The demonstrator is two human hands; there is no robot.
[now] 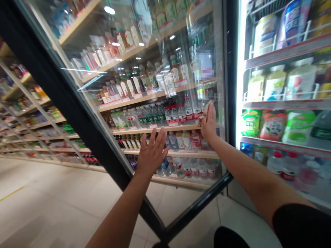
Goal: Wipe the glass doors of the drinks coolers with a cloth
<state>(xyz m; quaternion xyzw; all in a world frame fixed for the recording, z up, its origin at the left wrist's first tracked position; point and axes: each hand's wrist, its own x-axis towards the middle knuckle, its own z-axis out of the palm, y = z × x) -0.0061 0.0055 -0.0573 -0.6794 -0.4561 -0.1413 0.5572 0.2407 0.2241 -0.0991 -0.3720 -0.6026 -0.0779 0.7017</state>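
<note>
A glass cooler door (181, 196) with a black frame stands swung out in front of me. My right hand (210, 123) presses a crumpled, light-coloured cloth (204, 113) to the pane, near the door's right side. Part of the cloth is hidden behind the fingers. Lower and to the left, my left hand (152, 151) is spread flat with nothing in it, at the glass; I cannot tell whether its palm touches. Through the pane show wooden shelves of bottles, among them water bottles with red labels (182, 115).
To the right is the lit cooler (278, 103), its racks full of drinks. Store shelving (36, 113) runs along the left. Light floor tiles (64, 203) lie below, and the door's black bottom rail (199, 203) crosses near my feet.
</note>
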